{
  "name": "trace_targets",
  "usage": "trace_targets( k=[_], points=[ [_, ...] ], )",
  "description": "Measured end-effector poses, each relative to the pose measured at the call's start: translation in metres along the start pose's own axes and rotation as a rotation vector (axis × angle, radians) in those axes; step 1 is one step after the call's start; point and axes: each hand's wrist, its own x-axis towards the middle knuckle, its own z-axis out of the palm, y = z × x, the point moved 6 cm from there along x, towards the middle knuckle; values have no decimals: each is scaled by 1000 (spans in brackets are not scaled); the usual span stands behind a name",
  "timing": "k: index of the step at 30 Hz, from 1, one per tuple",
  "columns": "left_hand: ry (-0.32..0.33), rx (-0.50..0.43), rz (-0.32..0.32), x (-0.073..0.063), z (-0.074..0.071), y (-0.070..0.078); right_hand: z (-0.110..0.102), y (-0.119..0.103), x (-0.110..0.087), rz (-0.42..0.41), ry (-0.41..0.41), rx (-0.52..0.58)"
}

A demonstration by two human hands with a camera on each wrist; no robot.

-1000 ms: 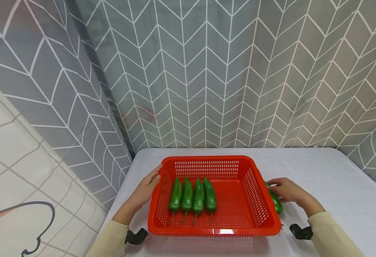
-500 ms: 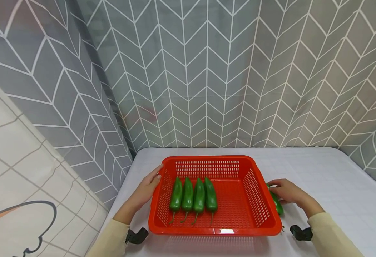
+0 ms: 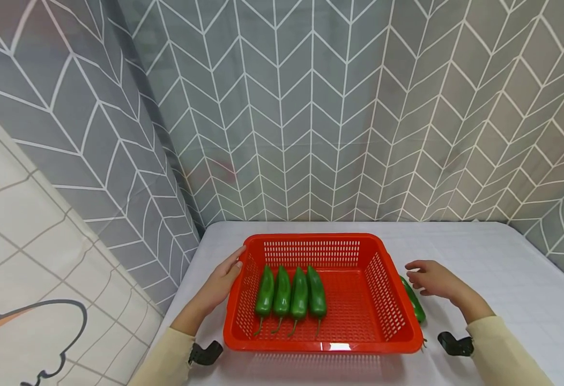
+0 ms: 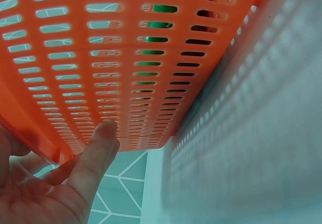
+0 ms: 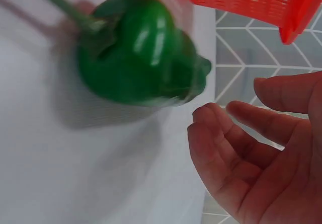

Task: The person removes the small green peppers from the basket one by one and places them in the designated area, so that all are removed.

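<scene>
A red plastic basket [image 3: 311, 346] stands on the white table with several long green peppers [image 3: 265, 295] side by side in its left half, stems toward me. My left hand [image 3: 221, 281] rests at the basket's left rim, its fingers fairly straight; the left wrist view shows fingers [image 4: 95, 156] against the slotted outer wall. Another green pepper [image 5: 141, 48] lies on the table right beside the basket's right wall, partly hidden behind the rim in the head view. Apart from that pepper, my right hand [image 3: 436, 280] hovers just to its right with loosely bent fingers, holding nothing.
A white-clothed table [image 3: 494, 268] extends right of the basket. A grey curtain with white chevron lines [image 3: 311, 107] hangs behind the table. White tile-patterned cloth [image 3: 31, 241] lies to the left. Black wrist cameras [image 3: 455, 344] sit beneath both sleeves.
My right hand has come off the pepper outside the basket, lifting and shifting slightly right, so more of the pepper shows. The left hand and the basket have stayed put.
</scene>
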Motion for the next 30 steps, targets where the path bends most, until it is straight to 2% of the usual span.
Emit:
trace_targets(
  k=[9, 16, 22, 30],
  points=[
    [-15, 0, 12, -1, 2, 0, -14, -12, -1, -37, 19, -16],
    [6, 18, 8, 1, 1, 0, -25, -29, -3, -79, 23, -33],
    [0, 19, -19, 0, 3, -4, -27, -41, -6, -84, 22, -50],
    [12, 32, 7, 2, 1, -1, -28, -60, -5, -146, 36, -47]
  ],
)
